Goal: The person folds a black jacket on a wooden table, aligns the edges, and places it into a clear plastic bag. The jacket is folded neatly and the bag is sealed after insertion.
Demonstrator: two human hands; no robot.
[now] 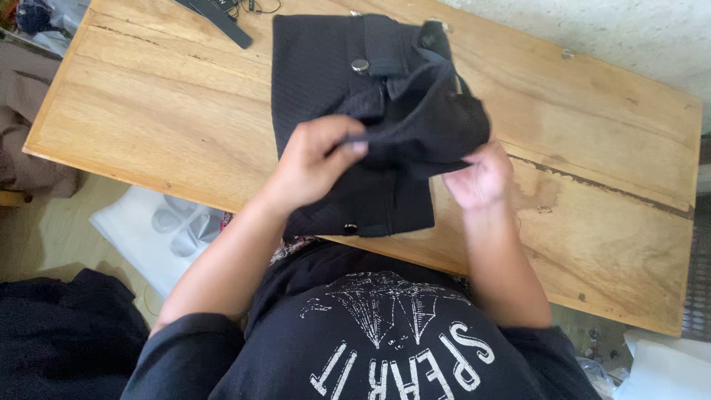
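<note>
— Where is the black garment (pixel 348 111)?
— Spread on the wooden counter (pixel 148 111), near its middle, with one part lifted and bunched above the rest. A metal button (pixel 360 66) shows near the top.
— What about the left hand (pixel 315 159)?
— Its grip is closed, thumb and fingers pinching a fold of the bunched cloth.
— And the right hand (pixel 480 178)?
— It sits at the right edge of the bunch, fingers curled under the cloth and holding it.
— Anything else around?
— A dark strap (pixel 222 22) lies at the far edge of the counter, and a white bag (pixel 159 230) lies on the floor to the left.
</note>
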